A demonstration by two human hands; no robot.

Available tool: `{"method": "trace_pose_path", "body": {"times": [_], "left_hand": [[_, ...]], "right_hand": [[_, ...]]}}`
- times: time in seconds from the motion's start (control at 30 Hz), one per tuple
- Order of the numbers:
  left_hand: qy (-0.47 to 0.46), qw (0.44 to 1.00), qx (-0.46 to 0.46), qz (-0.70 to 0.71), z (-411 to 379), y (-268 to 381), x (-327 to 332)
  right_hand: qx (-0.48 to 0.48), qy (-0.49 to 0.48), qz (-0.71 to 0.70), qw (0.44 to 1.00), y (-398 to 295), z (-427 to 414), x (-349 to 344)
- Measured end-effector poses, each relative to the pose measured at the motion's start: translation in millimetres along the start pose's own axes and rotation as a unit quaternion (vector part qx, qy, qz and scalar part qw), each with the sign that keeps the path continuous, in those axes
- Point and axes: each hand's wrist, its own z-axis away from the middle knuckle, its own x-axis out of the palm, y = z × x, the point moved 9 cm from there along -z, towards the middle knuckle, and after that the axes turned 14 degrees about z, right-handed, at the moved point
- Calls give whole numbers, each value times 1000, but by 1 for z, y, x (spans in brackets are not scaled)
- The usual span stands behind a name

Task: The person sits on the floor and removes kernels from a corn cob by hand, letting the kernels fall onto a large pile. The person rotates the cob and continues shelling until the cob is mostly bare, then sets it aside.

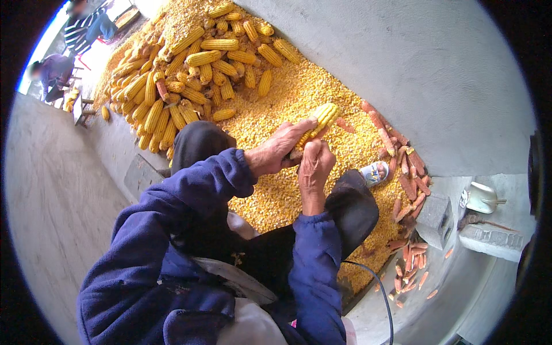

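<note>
My left hand [282,144] grips a yellow ear of corn [325,115] along its side, the thumb lying on the kernels. Part of the ear shows stripped rows. My right hand [316,161] is closed in a fist against the ear's lower end; whether it holds anything inside cannot be told. Beneath both hands spreads a thick layer of loose corn kernels [267,194]. A heap of whole ears of corn [207,58] lies at the upper left, on the kernels. Bare reddish corn cobs [407,166] are piled at the right, along the wall.
Concrete blocks [433,220] and a pale scoop [482,198] stand at the right. More cobs [409,267] are scattered on the floor near a dark cable [381,284]. Two people [79,39] sit at the far upper left, near a small bench [79,110]. A grey wall [388,51] borders the kernels.
</note>
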Motion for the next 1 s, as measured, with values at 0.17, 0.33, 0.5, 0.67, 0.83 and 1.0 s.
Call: {"method": "trace_pose_path", "body": {"times": [0.17,0.33,0.5,0.67,0.83,1.0], "left_hand": [[-12,998,-53,38,4,4,4],[12,995,-4,96,-16,-18,-5],[-72,980,70,-172,5,10,11],[-164,939,-77,293,-13,-20,5],[-71,948,-87,298,-20,-20,9],[-80,964,-52,248,-19,-11,6]], "right_hand": [[95,-9,-72,993,21,3,0],[103,-44,-144,983,-3,-3,-5],[44,-13,-73,996,1,-8,-14],[-39,60,96,993,2,-8,-14],[81,-43,-128,988,10,-5,-1],[14,-104,-43,994,-13,-4,-4]]}}
